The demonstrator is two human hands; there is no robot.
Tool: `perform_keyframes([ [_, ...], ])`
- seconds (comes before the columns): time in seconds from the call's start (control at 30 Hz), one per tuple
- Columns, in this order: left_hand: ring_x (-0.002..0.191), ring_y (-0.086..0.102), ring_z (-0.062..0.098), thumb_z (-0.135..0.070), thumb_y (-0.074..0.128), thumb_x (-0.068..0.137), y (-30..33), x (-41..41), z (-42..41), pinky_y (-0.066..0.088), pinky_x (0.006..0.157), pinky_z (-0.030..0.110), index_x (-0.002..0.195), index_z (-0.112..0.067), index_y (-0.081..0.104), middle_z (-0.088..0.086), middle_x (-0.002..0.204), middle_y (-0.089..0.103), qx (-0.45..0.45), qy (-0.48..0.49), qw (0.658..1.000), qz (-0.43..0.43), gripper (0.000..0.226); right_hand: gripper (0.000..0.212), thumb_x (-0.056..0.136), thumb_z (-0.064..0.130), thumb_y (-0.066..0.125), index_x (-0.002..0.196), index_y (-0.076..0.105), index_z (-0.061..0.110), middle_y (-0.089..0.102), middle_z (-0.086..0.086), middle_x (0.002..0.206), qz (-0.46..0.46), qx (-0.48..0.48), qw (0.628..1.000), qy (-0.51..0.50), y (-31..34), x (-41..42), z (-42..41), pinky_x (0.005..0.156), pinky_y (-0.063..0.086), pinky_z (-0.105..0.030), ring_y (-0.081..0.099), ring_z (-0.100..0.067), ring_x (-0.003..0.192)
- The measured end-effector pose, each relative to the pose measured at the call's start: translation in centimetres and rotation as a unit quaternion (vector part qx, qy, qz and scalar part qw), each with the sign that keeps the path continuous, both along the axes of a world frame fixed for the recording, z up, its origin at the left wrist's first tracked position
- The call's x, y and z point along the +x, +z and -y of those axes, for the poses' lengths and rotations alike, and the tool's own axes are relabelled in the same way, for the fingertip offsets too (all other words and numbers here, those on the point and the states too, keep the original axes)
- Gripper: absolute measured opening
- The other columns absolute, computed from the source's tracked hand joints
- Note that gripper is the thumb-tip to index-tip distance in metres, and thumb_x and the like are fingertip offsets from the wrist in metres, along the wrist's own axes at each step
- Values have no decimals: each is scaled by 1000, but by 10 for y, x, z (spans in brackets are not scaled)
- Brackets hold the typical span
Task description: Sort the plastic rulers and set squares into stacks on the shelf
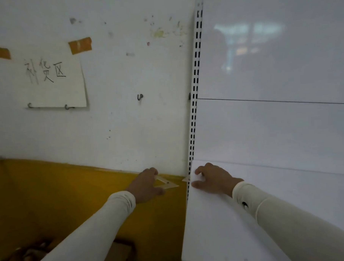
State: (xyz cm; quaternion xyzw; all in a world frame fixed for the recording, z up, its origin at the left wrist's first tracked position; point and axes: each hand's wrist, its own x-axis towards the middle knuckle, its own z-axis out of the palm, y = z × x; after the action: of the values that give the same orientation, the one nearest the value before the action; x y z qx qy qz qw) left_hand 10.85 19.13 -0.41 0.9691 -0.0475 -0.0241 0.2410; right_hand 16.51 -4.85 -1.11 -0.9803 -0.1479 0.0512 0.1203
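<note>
Two hands were out at the shelf's [269, 215] left edge. Left hand [148, 185] pinched a clear set square [166, 183], held in the air left of the shelf against the yellow wall band [51, 185]. Right hand [212, 180] lay curled on the shelf's back corner over another clear piece [186, 179] jutting past the edge; grip unclear.

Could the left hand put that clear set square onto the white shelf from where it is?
Probably yes. The left hand holds the set square just beside the shelf edge; only the slotted upright and the right hand stand near the path.
</note>
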Motion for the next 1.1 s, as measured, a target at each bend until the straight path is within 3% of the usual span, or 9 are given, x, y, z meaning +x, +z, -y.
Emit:
perform_keyframes([
  [0.2, 106, 50, 19, -38, 66, 88, -5, -3, -14, 46, 87, 27, 137, -14, 37, 3, 125, 46, -2, 5, 1000, -16, 62, 86, 76, 80, 46, 146, 30, 32, 35, -7, 144, -3, -70, 997, -14, 3, 1, -29, 104, 39, -47, 38, -32, 132],
  [0.37, 99, 50, 17, -39, 67, 87, -7, 3, -22, 47, 83, 27, 136, -15, 38, 0, 118, 47, 3, -4, 1000, -19, 62, 63, 84, 57, 53, 139, 41, 27, 39, -9, 137, 0, -126, 992, -28, 7, 3, -49, 97, 45, -45, 46, -34, 122],
  [0.47, 92, 47, 15, -40, 68, 85, -8, 8, -24, 43, 79, 24, 133, -15, 40, -3, 109, 44, 0, -18, 1000, -9, 60, 59, 86, 50, 57, 137, 43, 24, 41, -10, 133, -14, -112, 993, -32, 12, 2, -53, 93, 46, -41, 51, -33, 117],
  [0.63, 90, 46, 14, -40, 71, 82, -11, 18, -24, 43, 78, 24, 127, -17, 43, -1, 108, 48, -12, -33, 999, 21, 58, 65, 76, 58, 68, 128, 46, 25, 44, -7, 127, -53, -49, 996, -57, 18, 5, -46, 95, 47, -43, 53, -31, 114],
  [0.83, 91, 45, 14, -29, 72, 83, -16, 32, -14, 41, 77, 23, 138, -14, 36, 2, 108, 47, -71, -66, 995, 39, 68, 58, 79, 49, 69, 127, 44, 27, 59, -2, 111, -14, 28, 995, -95, 13, 3, -25, 82, 46, -32, 55, -22, 93],
  [1.0, 100, 46, 13, -32, 69, 85, -12, 43, 4, 36, 83, 23, 143, -17, 35, -3, 110, 45, -104, -108, 988, 44, 68, 69, 82, 49, 66, 141, 36, 29, 55, -4, 130, -18, 23, 991, -133, 9, -7, 6, 98, 43, -35, 53, -25, 117],
  [1.1, 95, 49, 13, -34, 72, 81, -6, 47, 23, 38, 79, 22, 137, -17, 42, -4, 103, 49, -113, -132, 983, 57, 65, 70, 83, 51, 64, 143, 35, 30, 52, 0, 135, -15, 0, 988, -153, 10, -17, 29, 100, 41, -35, 50, -23, 122],
])
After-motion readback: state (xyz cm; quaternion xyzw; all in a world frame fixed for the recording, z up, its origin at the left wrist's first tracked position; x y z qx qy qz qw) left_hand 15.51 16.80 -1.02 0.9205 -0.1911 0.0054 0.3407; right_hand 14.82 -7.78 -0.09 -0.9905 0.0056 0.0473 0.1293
